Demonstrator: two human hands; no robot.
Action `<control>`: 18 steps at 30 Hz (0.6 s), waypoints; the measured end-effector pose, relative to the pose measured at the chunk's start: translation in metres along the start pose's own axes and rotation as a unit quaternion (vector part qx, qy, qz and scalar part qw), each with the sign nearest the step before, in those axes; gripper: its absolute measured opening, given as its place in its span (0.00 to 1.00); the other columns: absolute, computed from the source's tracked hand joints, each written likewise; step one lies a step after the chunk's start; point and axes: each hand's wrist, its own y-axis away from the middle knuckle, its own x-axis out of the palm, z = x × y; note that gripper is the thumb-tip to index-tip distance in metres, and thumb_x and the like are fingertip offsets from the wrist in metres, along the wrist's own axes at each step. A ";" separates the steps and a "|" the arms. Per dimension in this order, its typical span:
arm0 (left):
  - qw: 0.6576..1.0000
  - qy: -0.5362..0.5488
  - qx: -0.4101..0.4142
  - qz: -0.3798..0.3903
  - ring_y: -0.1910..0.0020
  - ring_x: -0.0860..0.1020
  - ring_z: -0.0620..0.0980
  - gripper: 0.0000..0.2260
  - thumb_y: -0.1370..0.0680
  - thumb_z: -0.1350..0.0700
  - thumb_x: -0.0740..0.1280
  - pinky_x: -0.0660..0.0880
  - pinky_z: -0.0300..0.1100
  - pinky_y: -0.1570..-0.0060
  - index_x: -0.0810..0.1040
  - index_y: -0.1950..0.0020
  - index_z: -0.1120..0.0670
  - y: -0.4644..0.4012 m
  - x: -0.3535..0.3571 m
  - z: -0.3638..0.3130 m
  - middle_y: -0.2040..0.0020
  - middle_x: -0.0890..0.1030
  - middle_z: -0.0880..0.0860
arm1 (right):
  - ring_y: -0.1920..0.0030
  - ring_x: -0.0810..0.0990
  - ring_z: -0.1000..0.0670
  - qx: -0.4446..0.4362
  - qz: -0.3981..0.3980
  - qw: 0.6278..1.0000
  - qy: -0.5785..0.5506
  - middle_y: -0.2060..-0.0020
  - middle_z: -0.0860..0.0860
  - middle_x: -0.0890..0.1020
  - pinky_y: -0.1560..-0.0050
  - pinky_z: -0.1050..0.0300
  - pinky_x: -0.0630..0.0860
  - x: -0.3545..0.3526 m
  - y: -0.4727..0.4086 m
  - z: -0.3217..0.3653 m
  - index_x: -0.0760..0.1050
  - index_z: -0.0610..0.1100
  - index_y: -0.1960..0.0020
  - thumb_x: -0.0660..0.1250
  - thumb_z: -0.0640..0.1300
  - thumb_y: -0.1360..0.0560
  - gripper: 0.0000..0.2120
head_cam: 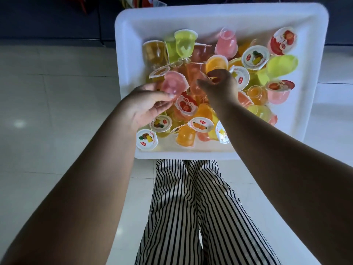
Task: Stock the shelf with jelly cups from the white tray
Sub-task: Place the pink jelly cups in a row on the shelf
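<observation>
Your left hand (147, 104) pinches a pink jelly cup (174, 85) over the white tray (126, 54); your right hand (219, 85) curls its fingers into the heap, its hold unclear. These cups look light, smooth-walled and slippery, so grip the body below the rim, not the foil lid.

Jelly cups (193, 111) in tray (126, 54), above knees (191, 188)

Printed foil lids on the jelly cups (255, 57) in the white tray (126, 54) carry fruit pictures and a small red oval brand mark with white lettering, too blurred to read. The oval shows on a pineapple lid (147, 139) at the tray's near left corner, an orange-fruit lid (200, 124) near the front middle, and a strawberry lid (186, 105) at centre. No other text, number or sign is legible.
</observation>
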 end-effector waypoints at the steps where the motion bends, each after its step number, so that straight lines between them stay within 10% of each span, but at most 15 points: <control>1: 1.000 -0.009 0.001 -0.002 0.57 0.78 0.46 0.20 0.27 0.71 0.64 0.77 0.35 0.54 0.73 0.36 0.60 -0.002 0.002 0.000 0.56 0.80 0.53 | 0.47 0.77 0.47 0.021 -0.012 1.000 -0.016 0.42 0.47 0.76 0.47 0.53 0.76 0.002 -0.001 -0.001 0.74 0.48 0.44 0.70 0.50 0.30 0.16; 11: 0.903 -0.418 0.076 -0.068 0.49 0.75 0.49 0.29 0.28 0.52 0.72 0.76 0.47 0.44 0.67 0.31 0.56 -0.021 0.022 -0.008 0.47 0.72 0.50 | 0.53 0.80 0.49 0.228 -0.027 0.946 -0.227 0.53 0.48 0.80 0.47 0.50 0.79 0.008 -0.006 -0.002 0.73 0.43 0.44 0.74 0.48 0.32 0.20; 16: 0.859 -0.503 0.061 -0.070 0.60 0.74 0.50 0.28 0.31 0.47 0.73 0.72 0.40 0.64 0.72 0.35 0.59 -0.036 0.028 -0.020 0.47 0.79 0.58 | 0.50 0.79 0.46 0.275 -0.016 0.923 -0.268 0.55 0.47 0.78 0.46 0.51 0.78 0.008 -0.009 0.001 0.70 0.43 0.49 0.74 0.49 0.31 0.19; 18: 0.837 -0.540 0.041 -0.077 0.51 0.77 0.54 0.30 0.32 0.44 0.74 0.74 0.45 0.55 0.73 0.36 0.60 -0.041 0.030 -0.027 0.42 0.78 0.59 | 0.50 0.78 0.47 0.297 -0.013 0.906 -0.302 0.57 0.48 0.77 0.46 0.52 0.78 0.008 -0.008 0.004 0.67 0.44 0.49 0.73 0.48 0.30 0.18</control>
